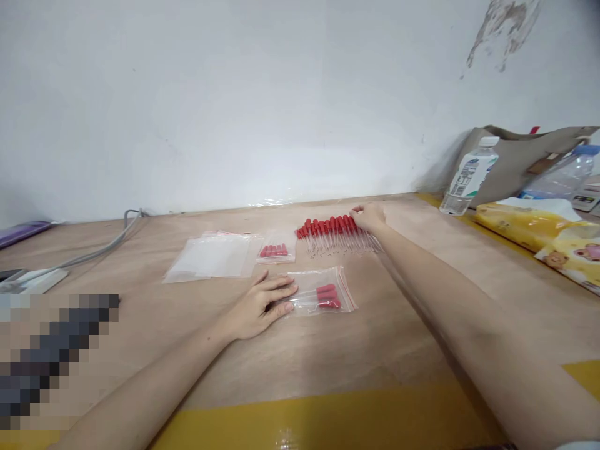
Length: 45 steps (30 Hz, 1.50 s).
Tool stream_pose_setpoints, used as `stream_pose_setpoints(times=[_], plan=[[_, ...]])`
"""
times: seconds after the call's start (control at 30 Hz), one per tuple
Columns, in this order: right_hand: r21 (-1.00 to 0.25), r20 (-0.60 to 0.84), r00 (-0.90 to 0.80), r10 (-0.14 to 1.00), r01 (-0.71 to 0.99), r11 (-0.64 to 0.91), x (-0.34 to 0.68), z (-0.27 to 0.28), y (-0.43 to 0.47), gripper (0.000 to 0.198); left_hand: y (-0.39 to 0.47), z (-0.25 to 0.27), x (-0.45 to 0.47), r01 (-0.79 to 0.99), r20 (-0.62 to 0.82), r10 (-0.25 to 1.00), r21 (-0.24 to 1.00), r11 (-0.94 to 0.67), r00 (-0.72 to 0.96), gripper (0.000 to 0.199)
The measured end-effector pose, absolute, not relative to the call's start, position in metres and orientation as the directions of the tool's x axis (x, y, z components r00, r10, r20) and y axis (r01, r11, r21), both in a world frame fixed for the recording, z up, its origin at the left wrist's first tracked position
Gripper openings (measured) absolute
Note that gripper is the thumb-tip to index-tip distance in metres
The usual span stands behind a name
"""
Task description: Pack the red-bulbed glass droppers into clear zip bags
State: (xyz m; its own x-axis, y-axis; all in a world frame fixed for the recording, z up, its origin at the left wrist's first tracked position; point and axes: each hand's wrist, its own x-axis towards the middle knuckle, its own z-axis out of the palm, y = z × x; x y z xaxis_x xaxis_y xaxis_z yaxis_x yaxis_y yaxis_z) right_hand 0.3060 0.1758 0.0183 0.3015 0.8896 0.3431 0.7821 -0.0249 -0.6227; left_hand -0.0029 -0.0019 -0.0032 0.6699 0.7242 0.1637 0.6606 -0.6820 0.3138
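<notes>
My left hand (pixel 262 306) lies with stretched fingers on the left end of a clear zip bag (pixel 300 306). Inside that bag are several droppers with red bulbs (pixel 328 295), their thin stems pointing left. At the right end of a row of red-bulbed droppers (pixel 330 226), my right hand (pixel 369 217) is closed in a pinch at a bulb, its fingertips partly hidden. Between the row and a stack of clear zip bags (pixel 210 256) lies a smaller-looking bag holding several red-bulbed pieces (pixel 274 250).
A water bottle (pixel 469 178), a grey bag (pixel 510 156) and a yellow tissue pack (pixel 520 219) stand or lie at the right. A grey cable (pixel 110 240) runs along the left. The white wall (pixel 234 106) bounds the paper-covered table (pixel 365 356) behind.
</notes>
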Motion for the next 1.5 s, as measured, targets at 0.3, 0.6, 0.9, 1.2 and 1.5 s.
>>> stream_pose_setpoints(times=[0.3, 0.6, 0.9, 1.2, 1.5], plan=[[-0.927, 0.351, 0.279, 0.894, 0.241, 0.288, 0.313, 0.049, 0.121, 0.013, -0.003, 0.0, 0.0, 0.663, 0.168, 0.727, 0.316, -0.679, 0.665, 0.039], [-0.985, 0.127, 0.231, 0.965, -0.087, 0.15, 0.303, -0.009, 0.051, 0.03, 0.0, -0.004, -0.002, 0.644, 0.213, 0.714, 0.316, -0.697, 0.667, 0.043], [-0.985, 0.096, 0.12, 0.988, -0.133, 0.111, 0.288, -0.017, 0.033, 0.024, 0.0, -0.004, -0.002, 0.655, 0.215, 0.72, 0.305, -0.691, 0.659, 0.044], [-0.99, 0.051, -0.218, 0.975, 0.12, 0.079, 0.307, -0.013, 0.035, 0.028, 0.0, -0.004, -0.002, 0.66, 0.211, 0.725, 0.305, -0.686, 0.656, 0.044], [-0.771, 0.233, -0.368, 0.9, 0.494, 0.401, 0.297, -0.015, 0.03, 0.016, 0.001, -0.003, -0.001, 0.659, 0.214, 0.723, 0.304, -0.688, 0.657, 0.044]])
